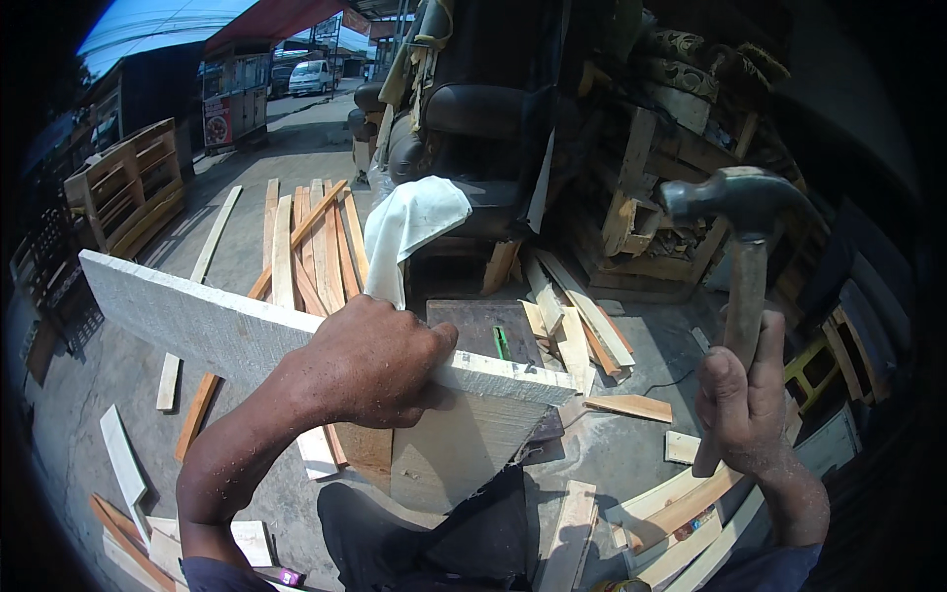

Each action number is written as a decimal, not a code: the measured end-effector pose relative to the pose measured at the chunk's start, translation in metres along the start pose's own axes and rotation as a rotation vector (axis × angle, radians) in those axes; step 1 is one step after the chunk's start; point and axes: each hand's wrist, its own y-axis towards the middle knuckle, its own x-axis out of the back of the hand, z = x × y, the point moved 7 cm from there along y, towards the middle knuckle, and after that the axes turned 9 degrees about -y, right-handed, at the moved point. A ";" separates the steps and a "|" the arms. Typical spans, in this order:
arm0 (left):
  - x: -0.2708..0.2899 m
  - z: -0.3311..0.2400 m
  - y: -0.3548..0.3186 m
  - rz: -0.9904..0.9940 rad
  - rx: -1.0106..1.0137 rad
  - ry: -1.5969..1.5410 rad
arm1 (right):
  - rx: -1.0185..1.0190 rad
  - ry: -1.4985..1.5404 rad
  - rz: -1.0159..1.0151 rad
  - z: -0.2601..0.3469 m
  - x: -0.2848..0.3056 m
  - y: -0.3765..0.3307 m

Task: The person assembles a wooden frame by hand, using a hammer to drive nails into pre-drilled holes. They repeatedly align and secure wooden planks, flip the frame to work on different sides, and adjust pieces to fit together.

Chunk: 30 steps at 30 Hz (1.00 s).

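A long pale wooden board [187, 306] stands on edge in front of me, reaching from the far left to the middle. Over its upper edge my left hand [370, 355] is closed, knuckles up, with the fingertips partly hidden. Below that hand a wide wooden panel [454, 444] meets the board near my knees. My right hand [745, 395] grips a claw hammer [747, 266] by its handle, head raised, clear of the board. Behind the left hand hangs a white cloth [409, 222]. A dark low bench top [473, 326] with a small green object [500, 343] shows past the board.
Wooden strips [311, 242] lie across the concrete floor on the left, and more planks [681, 513] lie at the lower right. A worn dark armchair [478, 118] stands ahead, beside stacked wooden frames [661, 207]. Farther off are a pallet-like rack [128, 187] and a van [311, 77].
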 end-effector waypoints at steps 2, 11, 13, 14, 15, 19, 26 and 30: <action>0.005 -0.002 -0.001 -0.018 -0.008 0.011 | -0.019 -0.603 0.545 -0.007 -0.035 -0.015; 0.009 -0.015 0.003 0.018 0.013 0.014 | -0.210 -0.533 0.694 -0.028 -0.044 -0.024; 0.005 -0.024 0.011 0.056 0.032 0.024 | -0.206 -0.467 0.458 -0.029 -0.028 -0.020; 0.004 -0.029 0.014 0.078 0.047 0.025 | -0.221 -0.311 0.268 -0.031 -0.015 -0.020; 0.002 -0.035 0.018 0.092 0.048 0.034 | -0.235 -0.155 0.078 -0.038 -0.003 -0.026; 0.006 -0.051 0.038 0.042 0.039 0.070 | -0.292 -0.285 0.427 -0.124 -0.018 -0.064; 0.002 -0.051 0.044 0.019 0.065 0.055 | -1.064 -0.118 0.302 -0.355 -0.257 -0.285; 0.002 -0.068 0.073 0.051 0.055 0.087 | -1.090 -0.361 0.291 -0.386 -0.316 -0.354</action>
